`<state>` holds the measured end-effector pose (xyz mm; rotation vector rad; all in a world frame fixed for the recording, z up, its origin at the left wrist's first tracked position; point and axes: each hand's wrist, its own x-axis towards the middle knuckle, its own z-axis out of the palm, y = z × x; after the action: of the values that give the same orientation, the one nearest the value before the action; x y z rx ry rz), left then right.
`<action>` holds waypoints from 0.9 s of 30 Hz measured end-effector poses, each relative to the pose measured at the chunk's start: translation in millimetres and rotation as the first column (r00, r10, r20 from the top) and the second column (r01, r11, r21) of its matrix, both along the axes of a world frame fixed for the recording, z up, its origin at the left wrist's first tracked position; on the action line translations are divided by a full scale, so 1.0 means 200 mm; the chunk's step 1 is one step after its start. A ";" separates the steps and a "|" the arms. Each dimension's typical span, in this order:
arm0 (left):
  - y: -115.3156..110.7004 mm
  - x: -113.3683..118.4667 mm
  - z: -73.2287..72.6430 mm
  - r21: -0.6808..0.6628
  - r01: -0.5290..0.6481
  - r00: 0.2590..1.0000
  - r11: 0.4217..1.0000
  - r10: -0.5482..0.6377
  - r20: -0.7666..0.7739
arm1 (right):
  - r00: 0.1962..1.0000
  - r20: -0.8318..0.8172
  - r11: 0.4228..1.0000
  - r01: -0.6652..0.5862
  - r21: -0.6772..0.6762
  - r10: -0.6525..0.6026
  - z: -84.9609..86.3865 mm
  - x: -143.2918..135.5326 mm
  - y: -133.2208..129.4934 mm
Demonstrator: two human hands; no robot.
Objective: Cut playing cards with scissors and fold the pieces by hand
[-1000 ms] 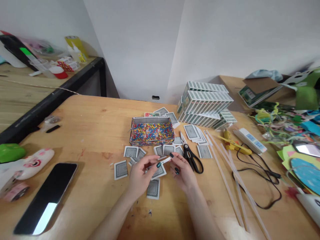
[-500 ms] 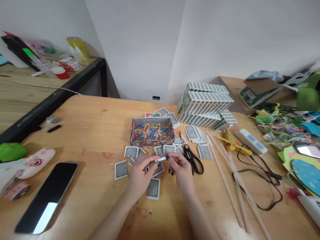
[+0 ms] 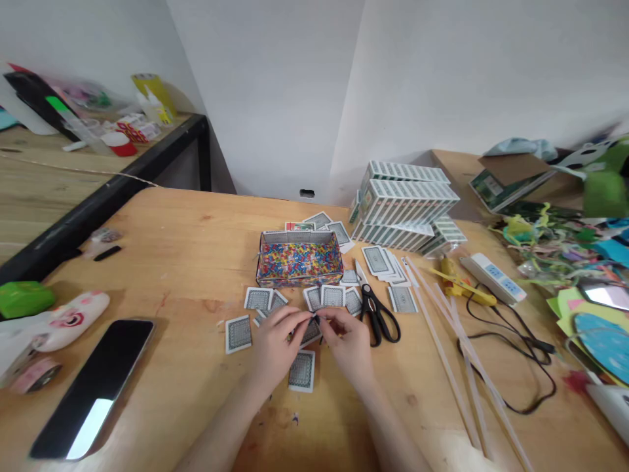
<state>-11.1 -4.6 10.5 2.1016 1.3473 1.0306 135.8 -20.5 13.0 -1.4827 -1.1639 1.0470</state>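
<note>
My left hand [image 3: 278, 344] and my right hand [image 3: 351, 344] meet fingertip to fingertip at the middle of the table. Both pinch a small playing card, seemingly folded, that the fingers now almost wholly hide. Below them lies a card [image 3: 301, 372] with its grey patterned back up. Another card [image 3: 238, 334] is left of my left hand, and several more [image 3: 333, 295] lie just beyond the fingers. Behind these stands an open box [image 3: 299, 283] with a bright multicoloured pattern inside. Black-handled scissors [image 3: 377, 318] rest close to the right of my right hand.
Stacked card packs [image 3: 410, 200] stand at the back right. Clear glue sticks [image 3: 472, 367], a yellow glue gun [image 3: 462, 285], its black cable and a power strip [image 3: 494, 278] lie to the right. A phone [image 3: 93, 390] lies at left, near a white toy [image 3: 73, 321].
My right hand has moved slightly left and both hands' fingertips have come together. The white strip of card that showed between them is now mostly covered.
</note>
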 end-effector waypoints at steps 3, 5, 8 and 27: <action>0.00 -0.01 -0.02 0.090 0.068 0.997 0.994 -0.066 -0.027 | 0.981 -0.195 0.998 -0.009 -0.062 -0.003 0.00 0.01 0.01; 0.00 -0.02 -0.02 0.135 0.103 0.993 0.986 -0.094 -0.072 | 0.966 -0.257 0.997 -0.010 -0.081 -0.011 0.00 0.01 0.01; 0.00 -0.05 -0.01 0.193 0.097 0.989 0.976 -0.073 -0.129 | 0.964 -0.264 0.997 0.003 -0.077 -0.024 -0.01 0.01 0.02; 0.12 -0.35 0.12 -0.350 -0.456 0.843 0.818 0.271 -0.465 | 0.988 -0.026 0.988 0.148 -0.040 -0.149 -0.05 0.05 0.02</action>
<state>-81.9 19.0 35.2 1.7747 2.0356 0.3482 146.3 -16.7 3.5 -1.5541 -1.0021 0.9893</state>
